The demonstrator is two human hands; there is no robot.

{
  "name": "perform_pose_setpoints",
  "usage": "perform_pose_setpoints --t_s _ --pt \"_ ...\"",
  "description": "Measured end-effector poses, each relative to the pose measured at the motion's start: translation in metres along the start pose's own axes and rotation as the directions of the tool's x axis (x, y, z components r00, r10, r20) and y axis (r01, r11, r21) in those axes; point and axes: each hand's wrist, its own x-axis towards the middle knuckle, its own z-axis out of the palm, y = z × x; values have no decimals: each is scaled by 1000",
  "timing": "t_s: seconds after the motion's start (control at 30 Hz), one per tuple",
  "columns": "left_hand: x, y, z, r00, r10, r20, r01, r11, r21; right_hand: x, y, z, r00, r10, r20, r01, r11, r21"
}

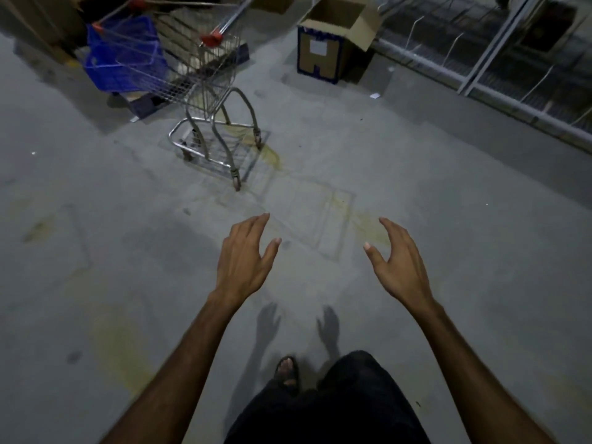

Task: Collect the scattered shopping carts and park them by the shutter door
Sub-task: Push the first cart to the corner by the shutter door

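You are reaching out with both arms over the concrete floor (80, 187), and neither hand is holding anything: your left hand (245, 257) and your right hand (398, 264) are both spread with the fingers relaxed and the thumbs turned inward toward each other. The shopping cart (192, 78) is standing ahead of you and to your left, well apart from both hands, toward the far left part of the floor, with a blue crate (125, 56) showing through its wire basket. An opened cardboard box (333, 43) is sitting further right, near the metal frame along the far right edge. You appear to be approaching this cart to collect it. Next you are likely needing to close the gap and take hold of its red-capped handle (211, 38), then turn it; the shutter door is not showing here.
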Motion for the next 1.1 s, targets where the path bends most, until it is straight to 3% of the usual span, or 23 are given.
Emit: perform_pose_setpoints --t_s 0.3,0.77,1.1 --pt "125 8 46 996 -33 78 31 999 36 134 27 -9 997 75 -21 -72 989 128" --pt "321 54 73 975 -208 -72 209 978 3 412 10 -50 983 -117 144 99 987 126" --pt "453 7 89 957 -255 -138 253 967 -30 554 -37 -10 963 -167 210 147 983 105"
